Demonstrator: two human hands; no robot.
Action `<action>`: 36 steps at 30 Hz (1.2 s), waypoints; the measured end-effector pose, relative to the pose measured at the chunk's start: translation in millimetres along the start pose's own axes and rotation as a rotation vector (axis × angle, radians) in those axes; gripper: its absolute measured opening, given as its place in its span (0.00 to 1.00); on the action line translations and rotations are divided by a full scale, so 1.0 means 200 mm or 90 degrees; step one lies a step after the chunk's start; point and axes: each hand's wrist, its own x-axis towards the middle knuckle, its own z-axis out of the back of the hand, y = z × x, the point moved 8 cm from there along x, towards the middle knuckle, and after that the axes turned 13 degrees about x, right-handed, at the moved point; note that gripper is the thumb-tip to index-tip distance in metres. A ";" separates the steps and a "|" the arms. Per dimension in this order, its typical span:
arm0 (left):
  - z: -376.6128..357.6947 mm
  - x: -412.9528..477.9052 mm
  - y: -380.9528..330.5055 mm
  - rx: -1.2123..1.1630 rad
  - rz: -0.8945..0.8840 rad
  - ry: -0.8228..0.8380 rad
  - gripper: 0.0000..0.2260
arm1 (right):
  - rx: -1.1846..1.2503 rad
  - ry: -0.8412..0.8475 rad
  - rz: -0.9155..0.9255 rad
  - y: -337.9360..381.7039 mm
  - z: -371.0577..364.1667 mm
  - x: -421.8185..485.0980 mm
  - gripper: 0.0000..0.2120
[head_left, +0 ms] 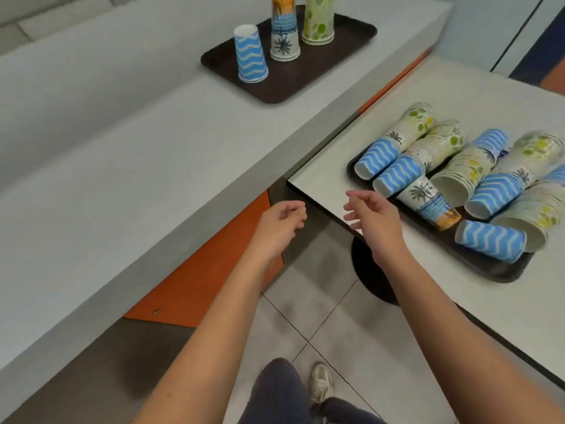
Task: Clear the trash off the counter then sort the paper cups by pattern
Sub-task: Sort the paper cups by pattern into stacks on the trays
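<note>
On the grey counter, a dark tray (351,35) holds three upside-down stacks: a blue zigzag cup (250,55), a palm-tree stack (284,32) and a green-leaf stack (318,21). A second dark tray (504,270) on the white table at right carries several mixed cups lying on their sides, among them a palm-tree cup (428,198) and a blue zigzag cup (490,240). My left hand (282,221) hovers over the gap between counter and table, fingers loosely curled, holding nothing. My right hand (371,214) is open at the table's near corner, just left of the palm-tree cup.
The grey counter (137,166) runs diagonally at left with an orange panel (214,270) below its edge. The white table (458,316) stands on a dark round base (370,276). Tiled floor, my leg and shoe (321,384) lie below.
</note>
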 end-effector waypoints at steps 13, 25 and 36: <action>-0.53 0.63 -0.62 0.273 -0.302 0.100 0.13 | -0.354 -0.242 0.214 0.20 0.64 0.40 0.11; -1.44 0.45 -0.75 0.837 -0.999 0.206 0.20 | -0.979 -0.153 0.146 0.05 1.09 0.34 0.34; -1.58 0.53 -0.70 0.870 -0.931 0.076 0.28 | -0.848 -0.089 0.187 0.06 1.19 0.32 0.35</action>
